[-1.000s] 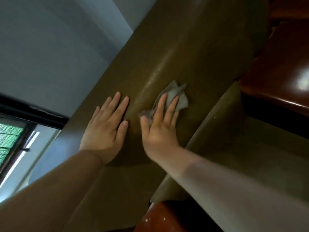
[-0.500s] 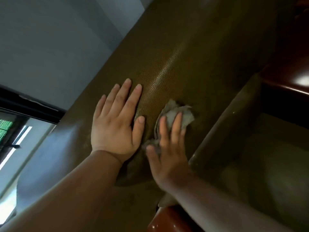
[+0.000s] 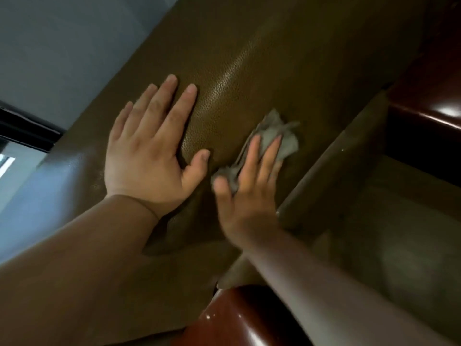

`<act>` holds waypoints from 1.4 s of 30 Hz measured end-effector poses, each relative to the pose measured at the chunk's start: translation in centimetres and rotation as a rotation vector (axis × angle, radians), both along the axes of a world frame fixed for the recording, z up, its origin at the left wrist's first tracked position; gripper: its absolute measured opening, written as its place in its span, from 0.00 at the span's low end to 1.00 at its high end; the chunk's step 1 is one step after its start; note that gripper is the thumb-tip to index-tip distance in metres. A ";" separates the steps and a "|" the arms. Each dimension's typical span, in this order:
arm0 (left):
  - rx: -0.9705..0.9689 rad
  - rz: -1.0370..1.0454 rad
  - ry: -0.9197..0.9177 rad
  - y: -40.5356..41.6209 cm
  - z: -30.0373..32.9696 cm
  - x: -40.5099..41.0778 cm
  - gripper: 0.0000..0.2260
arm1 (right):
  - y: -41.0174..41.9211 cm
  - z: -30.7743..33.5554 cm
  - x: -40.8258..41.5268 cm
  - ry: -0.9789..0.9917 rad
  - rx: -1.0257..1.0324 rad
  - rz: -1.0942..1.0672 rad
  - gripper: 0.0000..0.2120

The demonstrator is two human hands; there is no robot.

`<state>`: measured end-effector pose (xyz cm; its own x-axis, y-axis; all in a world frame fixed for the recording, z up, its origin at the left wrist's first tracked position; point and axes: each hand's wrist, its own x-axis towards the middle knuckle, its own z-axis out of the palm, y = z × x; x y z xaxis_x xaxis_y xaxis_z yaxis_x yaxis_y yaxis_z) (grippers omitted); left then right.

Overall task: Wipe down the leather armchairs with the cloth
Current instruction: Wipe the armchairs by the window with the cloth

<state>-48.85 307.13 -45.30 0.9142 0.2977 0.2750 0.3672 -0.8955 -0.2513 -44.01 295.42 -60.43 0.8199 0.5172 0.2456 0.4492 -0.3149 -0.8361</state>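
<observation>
**Across the armchair back: two flat hands, one cloth**

Across the frame from seven o'clock to one o'clock runs the armchair [image 3: 249, 71], olive-brown grained leather with a pale sheen near the centre. Down at four o'clock lies the seat cushion [image 3: 389, 228], the same leather, dimmer and blurred. Glossy red-brown wood at two places: an armrest [image 3: 429, 96] at three o'clock, catching a bright highlight, and a second rounded piece of wood [image 3: 237, 320] at six o'clock. Off at ten o'clock, a pale grey wall [image 3: 62, 46]; at nine o'clock, a dark window frame [image 3: 25, 131] with a sliver of daylight beneath.

Left of centre, toward nine o'clock, rests the left hand [image 3: 149, 156], palm flat on the leather, fingers straight and slightly spread toward twelve o'clock, thumb out toward three o'clock. Holding nothing. Bare forearm trailing off to seven o'clock.

Just past centre, toward four o'clock, presses the right hand [image 3: 247, 193], fingers straight, laid over the cloth [image 3: 284, 141] and pinning it flat against the chair back. No curl round it, only pressure from above. Slightly smeared by motion blur. Forearm leading away to five o'clock.

Smallest of all, the cloth: grey, crumpled, frayed at the edge, poking out beyond the fingertips toward one o'clock and beside the thumb toward nine o'clock. Hands near each other, left thumb just beside the cloth, not clearly touching.
</observation>
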 end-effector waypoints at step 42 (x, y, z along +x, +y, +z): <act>-0.003 -0.008 -0.042 0.3 -0.4 0.1 0.33 | 1.1 2.0 2.4 0.248 0.136 -0.181 0.36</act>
